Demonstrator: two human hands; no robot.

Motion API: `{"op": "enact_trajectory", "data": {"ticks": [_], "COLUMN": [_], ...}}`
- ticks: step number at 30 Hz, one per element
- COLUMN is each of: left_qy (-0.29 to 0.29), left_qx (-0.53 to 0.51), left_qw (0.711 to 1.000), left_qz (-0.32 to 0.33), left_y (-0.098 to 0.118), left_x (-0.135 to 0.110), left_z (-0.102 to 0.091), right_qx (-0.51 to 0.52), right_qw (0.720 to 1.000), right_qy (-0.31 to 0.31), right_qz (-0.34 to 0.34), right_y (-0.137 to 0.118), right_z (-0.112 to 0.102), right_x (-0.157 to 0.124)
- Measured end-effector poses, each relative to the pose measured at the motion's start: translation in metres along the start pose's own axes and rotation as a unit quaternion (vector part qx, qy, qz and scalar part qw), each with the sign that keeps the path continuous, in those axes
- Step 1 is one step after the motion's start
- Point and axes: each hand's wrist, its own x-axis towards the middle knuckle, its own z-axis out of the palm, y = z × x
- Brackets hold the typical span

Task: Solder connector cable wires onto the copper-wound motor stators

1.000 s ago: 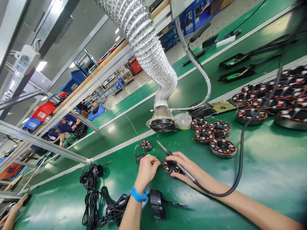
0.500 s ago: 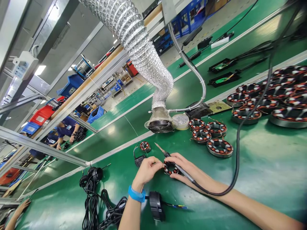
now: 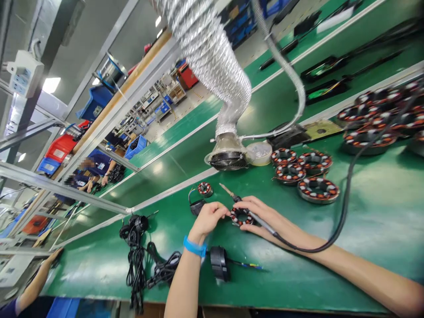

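At a green-topped electronics assembly counter [image 3: 298,278], a co-worker's bare forearm [image 3: 41,276] reaches in at far left, near bundles of coiled black cable [image 3: 135,260]. Beside them, a person wearing a bright blue wristband [image 3: 194,246] works with both bare hands. The left hand [image 3: 208,219] comes in from below, its grip pressed together, the fingertips pinching the edge of a small red-and-white-banded stator ring [image 3: 241,216] held between the two hands. A round black plastic housing [image 3: 218,263] with thin trailing leads lies just right of that wrist, and a second small stator ring [image 3: 205,189] sits beyond the fingers. The right hand [image 3: 265,218] is closed pen-style around a slim soldering iron [image 3: 256,219], whose bare metal tip [image 3: 225,188] points up and away, close to the left hand. Its black cord [image 3: 344,212] sweeps off right past larger banded stators [image 3: 318,190]. The main risk is a slip at such close quarters, which could bring the tip onto fingers, while a snag on the cord could jerk the iron.
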Motion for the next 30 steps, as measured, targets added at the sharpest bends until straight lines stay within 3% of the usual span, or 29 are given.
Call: {"op": "enact_trajectory", "data": {"ticks": [10,17,22,23,25,27,30], "left_qy": [-0.016,-0.047,0.106,0.086,-0.037,-0.147,-0.201], "left_qx": [-0.07,0.034,0.078,0.083,0.109,0.168,0.271], "left_qw": [0.997,0.997,0.987,0.987,0.985,0.964,0.929], "left_qz": [0.02,0.06,0.095,0.106,0.13,0.146,0.153], "left_y": [-0.009,0.004,0.026,0.031,0.038,0.04,0.038], "left_x": [-0.006,0.0,-0.035,-0.046,-0.066,-0.079,-0.083], "left_z": [-0.001,0.0,-0.007,-0.006,-0.003,0.005,0.017], "right_qx": [-0.018,-0.016,0.001,0.005,0.005,0.0,-0.009], "right_qw": [0.999,0.999,1.0,1.0,1.0,1.0,1.0], "right_qy": [0.043,0.028,0.012,0.007,0.001,0.001,0.006], "right_qz": [-0.015,-0.016,0.003,0.006,0.015,0.021,0.023], "right_y": [0.009,0.004,-0.001,-0.001,0.0,0.001,0.002], "right_z": [0.01,0.006,0.004,0.004,0.003,0.001,-0.005], "right_x": [-0.004,-0.003,-0.003,-0.002,0.0,0.002,0.003]}}
